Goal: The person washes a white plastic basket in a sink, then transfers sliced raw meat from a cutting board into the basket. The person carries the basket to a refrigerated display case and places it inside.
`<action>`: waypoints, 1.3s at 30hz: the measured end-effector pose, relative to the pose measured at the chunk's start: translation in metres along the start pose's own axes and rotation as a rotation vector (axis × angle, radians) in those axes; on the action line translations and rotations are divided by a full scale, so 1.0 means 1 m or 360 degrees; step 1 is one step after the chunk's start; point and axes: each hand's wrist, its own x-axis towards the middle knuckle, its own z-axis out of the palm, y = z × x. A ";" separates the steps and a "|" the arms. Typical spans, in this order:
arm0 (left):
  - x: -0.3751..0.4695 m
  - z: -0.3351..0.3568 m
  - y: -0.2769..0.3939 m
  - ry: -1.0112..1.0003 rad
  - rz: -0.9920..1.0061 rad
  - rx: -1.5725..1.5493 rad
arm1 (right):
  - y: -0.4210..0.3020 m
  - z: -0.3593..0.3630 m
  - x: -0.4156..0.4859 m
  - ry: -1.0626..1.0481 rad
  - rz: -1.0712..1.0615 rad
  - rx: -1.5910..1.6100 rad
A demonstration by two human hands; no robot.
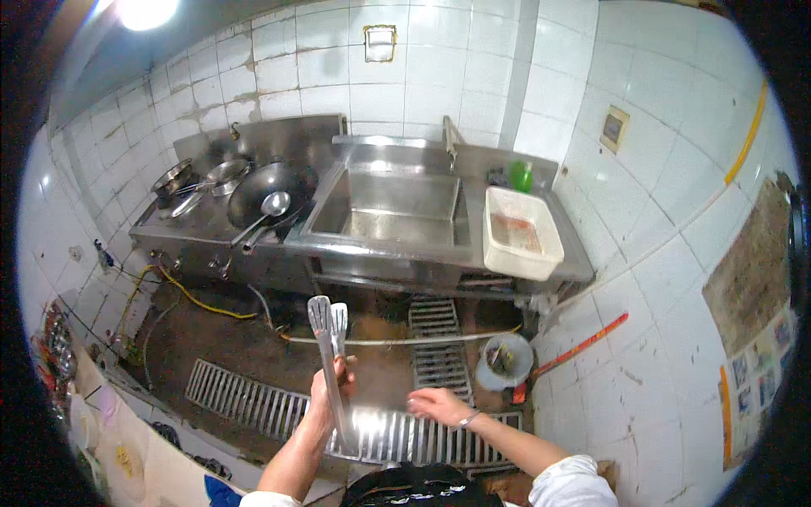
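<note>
My left hand (321, 398) grips a pair of metal kitchen tongs (324, 339) around the arms. Their slotted ends point up and away from me, a little apart, and the joined end hangs down past my wrist. To the right, my right hand (438, 405) is in the air with loosely bent fingers, a bracelet at its wrist. It looks blurred and nothing shows in it. Both hands are above the floor drain grate (405, 437), in front of the stainless steel sink (405, 225).
Left of the sink, a wok (244, 203) holds a ladle (276, 204) on the stove counter. A white plastic tub (523, 263) and a green bottle (521, 176) stand at right. A bucket (507, 374), a white pipe (393, 341) and a yellow hose (203, 303) are low down.
</note>
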 end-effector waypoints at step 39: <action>0.766 0.314 -0.102 -0.0361 -0.0729 -0.0853 | -0.061 -0.473 0.491 0.1423 0.0390 0.0276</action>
